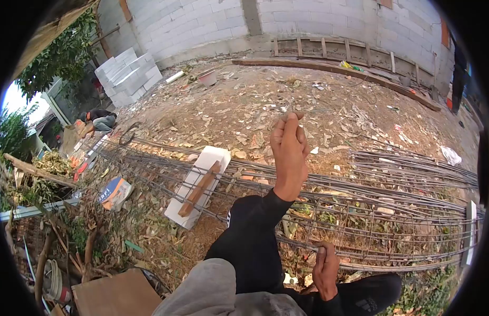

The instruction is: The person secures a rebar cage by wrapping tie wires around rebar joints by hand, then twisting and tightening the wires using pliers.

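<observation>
My left hand (290,152) is raised above the long steel rebar cage (360,203), fingers bent together; what they hold, if anything, is too small to make out. Low at the right, my right hand (326,271) has its fingers curled at the near bar of the cage. Left of my left hand, a white block (208,159) sits under the cage with a wooden piece (201,188) lying slantwise over it.
Loose rebar (407,167) lies at the right. Beyond are a long wooden beam (328,70), a block stack (130,76) and a wall. A crouching person (103,121) is at the far left. Branches and a brown board (117,295) lie at the lower left.
</observation>
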Demonstrator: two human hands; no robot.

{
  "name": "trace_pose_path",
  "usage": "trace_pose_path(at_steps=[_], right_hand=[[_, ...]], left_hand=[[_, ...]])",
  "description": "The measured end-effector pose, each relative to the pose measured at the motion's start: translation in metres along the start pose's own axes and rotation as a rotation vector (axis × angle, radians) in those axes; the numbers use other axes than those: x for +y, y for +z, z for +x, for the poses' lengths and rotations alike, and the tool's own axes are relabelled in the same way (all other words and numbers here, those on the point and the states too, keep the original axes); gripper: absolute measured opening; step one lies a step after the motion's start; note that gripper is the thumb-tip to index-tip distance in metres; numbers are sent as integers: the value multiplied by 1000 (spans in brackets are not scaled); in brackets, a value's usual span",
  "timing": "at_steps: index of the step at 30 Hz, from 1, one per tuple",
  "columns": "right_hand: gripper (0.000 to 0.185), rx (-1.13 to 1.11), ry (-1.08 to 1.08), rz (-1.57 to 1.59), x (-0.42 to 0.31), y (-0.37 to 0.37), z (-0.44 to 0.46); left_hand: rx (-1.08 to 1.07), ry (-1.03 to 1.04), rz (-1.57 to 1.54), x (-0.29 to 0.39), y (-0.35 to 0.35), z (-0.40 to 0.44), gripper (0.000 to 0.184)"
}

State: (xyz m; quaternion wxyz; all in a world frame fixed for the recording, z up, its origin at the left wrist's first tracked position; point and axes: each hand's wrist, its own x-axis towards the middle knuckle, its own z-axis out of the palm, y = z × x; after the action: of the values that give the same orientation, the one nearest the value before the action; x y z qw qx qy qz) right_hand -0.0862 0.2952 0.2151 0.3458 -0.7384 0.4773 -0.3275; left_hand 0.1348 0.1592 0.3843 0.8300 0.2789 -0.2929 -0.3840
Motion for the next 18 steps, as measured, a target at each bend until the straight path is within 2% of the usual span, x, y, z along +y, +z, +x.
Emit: trace_pose_path(at_steps=[1, 2, 5, 6, 9, 12, 16, 18], right_hand=[[15, 47, -35, -75, 1, -2, 5], [19, 168, -166, -44, 4, 0, 10], [20, 165, -215, -60, 4, -18, 17], [20, 111, -117, -130, 7, -28, 17], [23, 67, -29, -314, 19, -59, 29], [30, 119, -219, -533, 21, -82, 51], [37, 55, -228, -299, -31, -97, 83], [40, 100, -263, -267, -41, -102, 101]], left_hand=[[-6, -18, -1, 1, -1, 2, 27], [-11, -44, 4, 4, -2, 3, 26], [-57, -157, -7, 8, -20, 15, 25], [-67, -165, 1, 5, -28, 20, 25], [-127, -195, 48, -2, -45, 27, 26], [-209, -247, 76, -12, -50, 9, 26], [-275, -337, 102, -51, -17, -35, 19], [-413, -378, 69, -74, -10, -48, 18]])
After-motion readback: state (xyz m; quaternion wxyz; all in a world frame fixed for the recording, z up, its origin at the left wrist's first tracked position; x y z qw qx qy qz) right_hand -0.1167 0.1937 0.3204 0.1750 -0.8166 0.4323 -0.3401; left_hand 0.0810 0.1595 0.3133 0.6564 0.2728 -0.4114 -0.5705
